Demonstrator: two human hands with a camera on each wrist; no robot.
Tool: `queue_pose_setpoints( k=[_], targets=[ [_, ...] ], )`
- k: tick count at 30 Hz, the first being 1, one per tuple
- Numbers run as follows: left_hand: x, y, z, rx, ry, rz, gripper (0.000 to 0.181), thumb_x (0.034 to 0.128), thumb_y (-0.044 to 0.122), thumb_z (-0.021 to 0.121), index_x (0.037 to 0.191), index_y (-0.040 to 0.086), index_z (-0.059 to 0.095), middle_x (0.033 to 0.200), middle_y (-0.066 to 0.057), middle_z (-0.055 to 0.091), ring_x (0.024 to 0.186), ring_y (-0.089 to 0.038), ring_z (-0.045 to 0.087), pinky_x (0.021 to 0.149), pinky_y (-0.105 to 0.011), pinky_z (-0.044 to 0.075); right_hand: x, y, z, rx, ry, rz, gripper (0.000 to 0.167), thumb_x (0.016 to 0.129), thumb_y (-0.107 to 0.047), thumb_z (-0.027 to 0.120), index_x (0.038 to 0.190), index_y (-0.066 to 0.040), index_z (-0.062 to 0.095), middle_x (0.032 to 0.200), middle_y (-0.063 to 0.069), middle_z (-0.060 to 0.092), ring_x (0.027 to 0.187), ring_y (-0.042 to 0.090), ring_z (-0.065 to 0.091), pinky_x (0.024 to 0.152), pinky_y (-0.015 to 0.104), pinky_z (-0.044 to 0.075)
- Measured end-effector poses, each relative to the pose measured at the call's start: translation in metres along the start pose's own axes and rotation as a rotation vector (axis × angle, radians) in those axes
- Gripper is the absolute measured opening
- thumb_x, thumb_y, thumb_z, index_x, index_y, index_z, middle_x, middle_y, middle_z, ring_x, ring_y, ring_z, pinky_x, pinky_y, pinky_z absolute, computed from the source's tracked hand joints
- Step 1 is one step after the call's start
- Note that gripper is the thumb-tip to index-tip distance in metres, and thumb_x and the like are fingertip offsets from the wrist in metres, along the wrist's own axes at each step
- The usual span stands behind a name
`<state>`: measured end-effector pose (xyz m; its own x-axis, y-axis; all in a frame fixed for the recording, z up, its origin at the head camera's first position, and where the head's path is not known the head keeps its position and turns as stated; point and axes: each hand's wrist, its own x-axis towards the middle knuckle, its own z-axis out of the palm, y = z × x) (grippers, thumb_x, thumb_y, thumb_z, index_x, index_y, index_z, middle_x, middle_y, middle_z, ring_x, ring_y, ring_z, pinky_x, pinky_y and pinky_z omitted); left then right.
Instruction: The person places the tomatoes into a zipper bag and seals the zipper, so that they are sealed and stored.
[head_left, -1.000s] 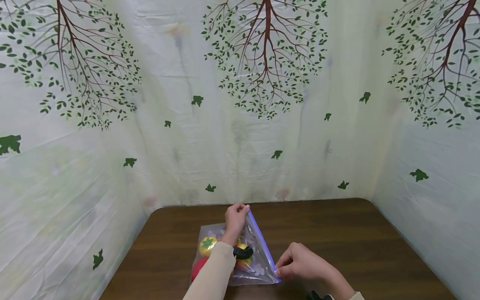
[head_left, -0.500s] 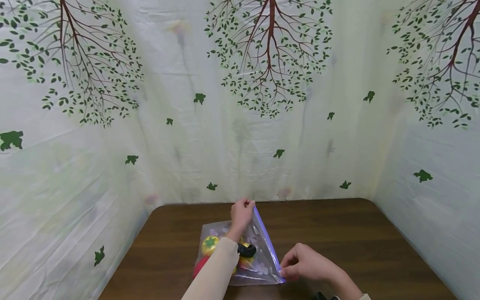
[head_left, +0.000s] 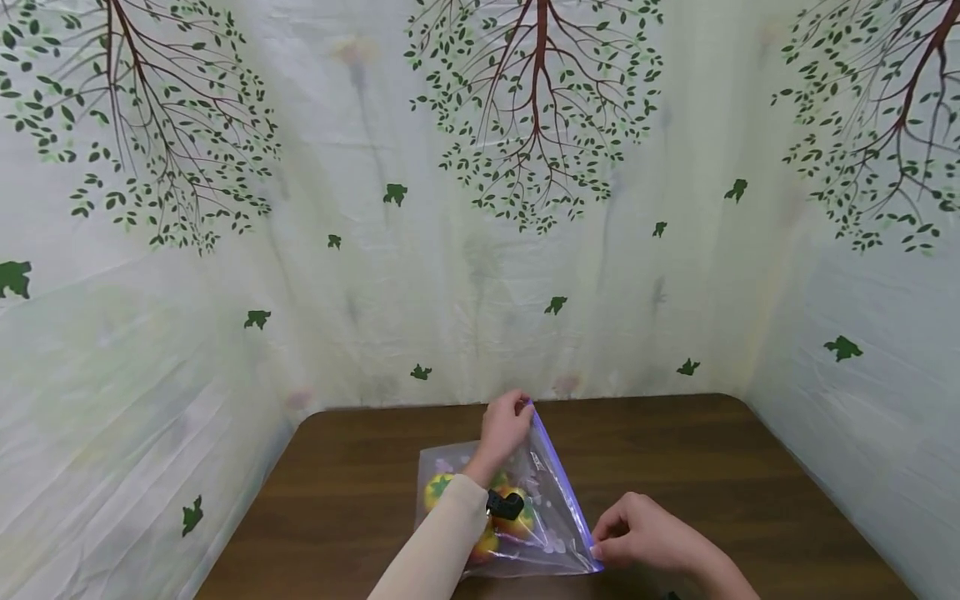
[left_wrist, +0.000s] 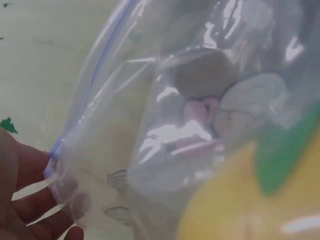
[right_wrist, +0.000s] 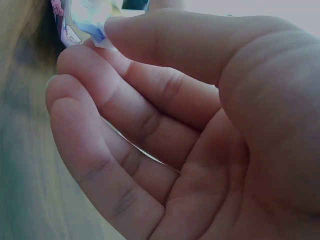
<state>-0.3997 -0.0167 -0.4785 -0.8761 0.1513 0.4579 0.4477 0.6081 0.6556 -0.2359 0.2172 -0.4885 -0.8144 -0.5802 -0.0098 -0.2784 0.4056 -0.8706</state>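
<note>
A clear zip bag (head_left: 558, 525) with a blue-purple zip edge lies near the table's front, slanting between both hands. Inside it are several yellow-orange fruit-like pieces (head_left: 516, 523) with green tops; one yellow piece (left_wrist: 250, 200) looms large in the left wrist view. My left hand (head_left: 506, 427) pinches the far corner of the zip edge, its forearm crossing over the bag. With thumb and forefinger, my right hand (head_left: 637, 532) pinches the near corner; the right wrist view shows the bag's corner (right_wrist: 92, 27) at those fingertips. The left sleeve hides part of the bag's contents.
The brown wooden table (head_left: 675, 450) extends around the bag, with rounded far corners. A pale curtain (head_left: 480, 333) printed with trees and leaves hangs behind it and along both sides. A black strap (head_left: 506, 505) sits on the left wrist.
Both hands and the bag have shifted to the right across the table, with the same corners still held. The red piece seen at the bag's left earlier is now hidden behind the left sleeve.
</note>
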Motion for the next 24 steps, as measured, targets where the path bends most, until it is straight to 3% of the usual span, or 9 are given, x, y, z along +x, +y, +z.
queue_pose_setpoints(
  k=[7, 10, 17, 20, 24],
  targets=[
    [-0.017, 0.014, -0.004, 0.054, -0.091, 0.092, 0.030, 0.0970, 0.017, 0.063, 0.126, 0.010, 0.069, 0.119, -0.008, 0.067, 0.108, -0.025, 0.064, 0.089, -0.043, 0.051, -0.012, 0.010, -0.003, -0.008, -0.048, -0.013, 0.010, 0.091, -0.020, 0.073, 0.086, -0.015, 0.080, 0.073, -0.007, 0.069, 0.062, 0.002, 0.055, 0.054, 0.024, 0.049],
    [-0.025, 0.024, -0.010, 0.062, -0.107, 0.108, 0.033, 0.0985, 0.019, 0.063, 0.131, 0.013, 0.066, 0.123, -0.007, 0.064, 0.109, -0.026, 0.062, 0.089, -0.043, 0.051, -0.017, 0.013, -0.004, -0.003, -0.062, -0.030, 0.009, 0.091, -0.018, 0.073, 0.085, -0.015, 0.079, 0.070, -0.010, 0.066, 0.060, 0.001, 0.053, 0.052, 0.021, 0.045],
    [-0.050, 0.045, -0.033, 0.089, -0.065, 0.189, 0.038, 0.0960, 0.019, 0.066, 0.134, 0.016, 0.064, 0.123, -0.003, 0.061, 0.107, -0.022, 0.063, 0.089, -0.042, 0.052, -0.026, 0.014, -0.008, 0.071, -0.154, -0.034, 0.013, 0.091, -0.012, 0.071, 0.080, -0.005, 0.074, 0.064, -0.009, 0.057, 0.056, 0.000, 0.046, 0.051, 0.020, 0.041],
    [-0.063, 0.045, -0.044, 0.114, -0.038, 0.235, 0.039, 0.0955, 0.018, 0.067, 0.134, 0.017, 0.063, 0.125, -0.004, 0.061, 0.105, -0.021, 0.064, 0.088, -0.042, 0.052, -0.028, 0.012, -0.009, 0.090, -0.176, -0.025, 0.015, 0.090, -0.010, 0.071, 0.078, -0.002, 0.073, 0.063, -0.009, 0.056, 0.055, 0.001, 0.047, 0.052, 0.020, 0.042],
    [-0.082, 0.040, -0.060, 0.124, -0.035, 0.239, 0.041, 0.0957, 0.019, 0.069, 0.136, 0.017, 0.061, 0.127, -0.006, 0.060, 0.111, -0.023, 0.062, 0.091, -0.045, 0.052, -0.030, 0.009, -0.011, 0.055, -0.140, -0.009, 0.015, 0.091, -0.011, 0.071, 0.078, -0.003, 0.073, 0.062, -0.008, 0.057, 0.055, 0.002, 0.049, 0.051, 0.022, 0.045]
  ],
)
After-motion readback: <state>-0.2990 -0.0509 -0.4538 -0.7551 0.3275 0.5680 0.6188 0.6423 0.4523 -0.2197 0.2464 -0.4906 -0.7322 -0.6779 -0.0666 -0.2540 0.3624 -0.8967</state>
